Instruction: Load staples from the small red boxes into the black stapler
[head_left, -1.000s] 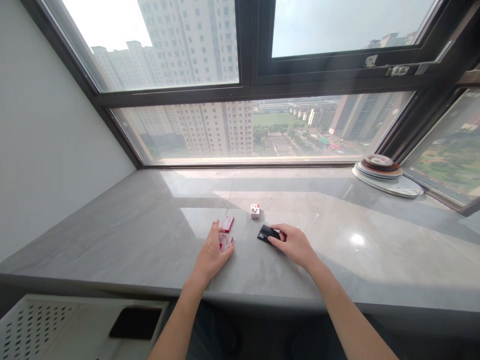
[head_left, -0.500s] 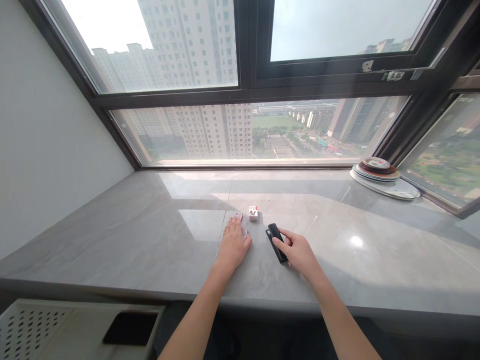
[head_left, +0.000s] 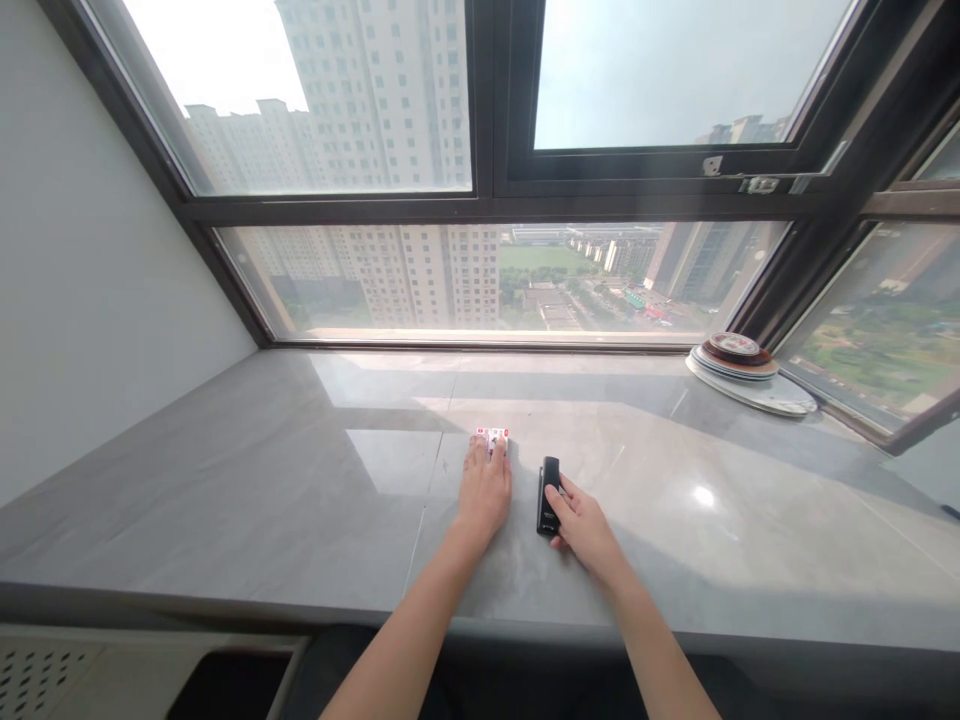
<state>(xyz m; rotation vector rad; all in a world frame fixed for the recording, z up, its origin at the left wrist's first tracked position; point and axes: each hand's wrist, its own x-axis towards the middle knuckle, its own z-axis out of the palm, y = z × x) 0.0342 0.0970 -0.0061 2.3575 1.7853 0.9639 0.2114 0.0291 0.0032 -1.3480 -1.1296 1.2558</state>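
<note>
Clasped in the right hand (head_left: 581, 525), thumb on top, fingers along the right side: a black stapler (head_left: 549, 475), on or just above the surface (head_left: 285, 500). Probably light, stiff, smooth enough to slip a little — best taken round mid-casing. Now aimed nearly straight at the window (head_left: 420, 275), no longer slanting leftward as half a second ago. Farther forward than then, the left hand (head_left: 486, 492), fingers over small red-and-white boxes (head_left: 501, 436) — now seemingly side by side; cannot tell whether gripped.
</note>
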